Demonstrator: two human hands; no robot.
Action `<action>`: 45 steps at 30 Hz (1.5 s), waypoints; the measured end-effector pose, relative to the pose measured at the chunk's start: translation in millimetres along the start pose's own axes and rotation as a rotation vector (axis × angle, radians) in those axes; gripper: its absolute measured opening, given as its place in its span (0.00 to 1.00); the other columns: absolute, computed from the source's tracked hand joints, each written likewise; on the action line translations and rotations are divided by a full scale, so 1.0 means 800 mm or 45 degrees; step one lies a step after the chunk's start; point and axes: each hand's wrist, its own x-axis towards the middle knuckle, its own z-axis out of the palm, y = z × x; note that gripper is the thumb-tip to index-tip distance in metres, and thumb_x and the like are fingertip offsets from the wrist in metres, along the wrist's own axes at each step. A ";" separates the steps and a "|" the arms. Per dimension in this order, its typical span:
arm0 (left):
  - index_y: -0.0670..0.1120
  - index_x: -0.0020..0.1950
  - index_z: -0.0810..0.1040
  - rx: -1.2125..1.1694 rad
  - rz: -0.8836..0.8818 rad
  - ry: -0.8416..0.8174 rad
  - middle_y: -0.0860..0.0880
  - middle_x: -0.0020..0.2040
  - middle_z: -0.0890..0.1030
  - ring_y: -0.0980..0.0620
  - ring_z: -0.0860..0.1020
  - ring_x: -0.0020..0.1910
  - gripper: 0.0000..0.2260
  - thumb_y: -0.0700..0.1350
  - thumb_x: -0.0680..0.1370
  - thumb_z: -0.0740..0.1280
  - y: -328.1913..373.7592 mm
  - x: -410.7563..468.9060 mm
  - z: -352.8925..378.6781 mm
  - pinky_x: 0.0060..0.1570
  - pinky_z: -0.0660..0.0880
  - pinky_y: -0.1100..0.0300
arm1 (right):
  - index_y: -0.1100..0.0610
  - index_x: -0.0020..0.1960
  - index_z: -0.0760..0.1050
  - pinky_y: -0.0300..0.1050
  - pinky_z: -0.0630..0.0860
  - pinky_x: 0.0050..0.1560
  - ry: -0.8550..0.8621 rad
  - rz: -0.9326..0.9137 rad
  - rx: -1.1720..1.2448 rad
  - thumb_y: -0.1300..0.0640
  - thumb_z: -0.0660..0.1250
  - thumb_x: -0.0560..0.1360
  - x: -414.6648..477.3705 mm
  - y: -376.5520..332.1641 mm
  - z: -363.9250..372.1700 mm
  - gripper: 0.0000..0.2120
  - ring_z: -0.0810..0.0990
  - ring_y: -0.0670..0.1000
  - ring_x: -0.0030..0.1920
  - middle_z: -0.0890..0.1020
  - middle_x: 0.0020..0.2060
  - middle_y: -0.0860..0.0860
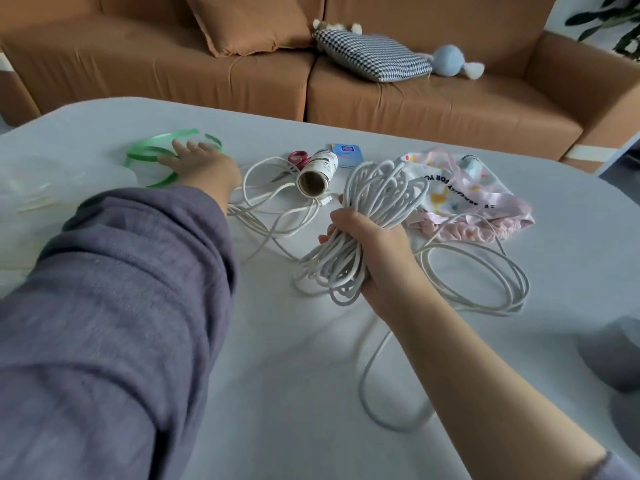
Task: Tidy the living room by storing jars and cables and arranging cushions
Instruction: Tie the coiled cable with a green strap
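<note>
Head view, looking down over a pale table (pixel 311 375); the right hand (pixel 370 251) is wrapped around the waist of a bundled white cable (pixel 363 216), fingers closed so the gathered loops cannot spring apart, with loops fanning out above and below the fist. Loose runs of the same cable lie just right of this hand and trail toward the viewer, so the coiling appears unfinished; further tangled strands lie between the two hands. The left hand (pixel 197 161), fingers spread and holding nothing, reaches forward onto a green ribbon (pixel 166 150), probably to fetch a tie for the bundle; whether the fingertips touch it cannot be told. Beyond the right hand lie a paper roll (pixel 318 173), red-handled scissors (pixel 296 161) partly hidden behind the roll, and a small blue packet (pixel 346 154); a pink printed cloth (pixel 467 195) sits just beyond and right of the bundle. Cushions rest on the brown sofa (pixel 450 109) far behind; no jars are visible; faint clear items left of the left hand are too dim to identify.
</note>
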 end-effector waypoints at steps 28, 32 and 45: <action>0.47 0.43 0.78 -1.430 0.967 0.652 0.53 0.34 0.82 0.61 0.79 0.34 0.05 0.44 0.78 0.65 0.003 -0.222 -0.026 0.39 0.73 0.65 | 0.60 0.46 0.76 0.53 0.77 0.46 0.149 -0.103 -0.011 0.62 0.68 0.65 -0.046 -0.012 -0.049 0.10 0.78 0.54 0.38 0.76 0.35 0.56; 0.45 0.46 0.80 -1.474 0.989 0.453 0.55 0.34 0.82 0.60 0.78 0.33 0.04 0.40 0.79 0.66 -0.027 -0.257 0.017 0.35 0.70 0.68 | 0.65 0.38 0.71 0.47 0.72 0.37 0.247 -0.292 -0.417 0.60 0.68 0.65 -0.049 -0.009 -0.045 0.09 0.73 0.51 0.35 0.74 0.32 0.54; 0.47 0.42 0.78 -1.911 0.733 0.005 0.51 0.36 0.83 0.53 0.73 0.25 0.06 0.40 0.79 0.66 -0.042 -0.259 0.017 0.25 0.68 0.62 | 0.55 0.43 0.74 0.48 0.65 0.43 0.219 -0.857 -2.114 0.62 0.66 0.59 -0.060 0.003 -0.038 0.12 0.76 0.57 0.39 0.76 0.36 0.50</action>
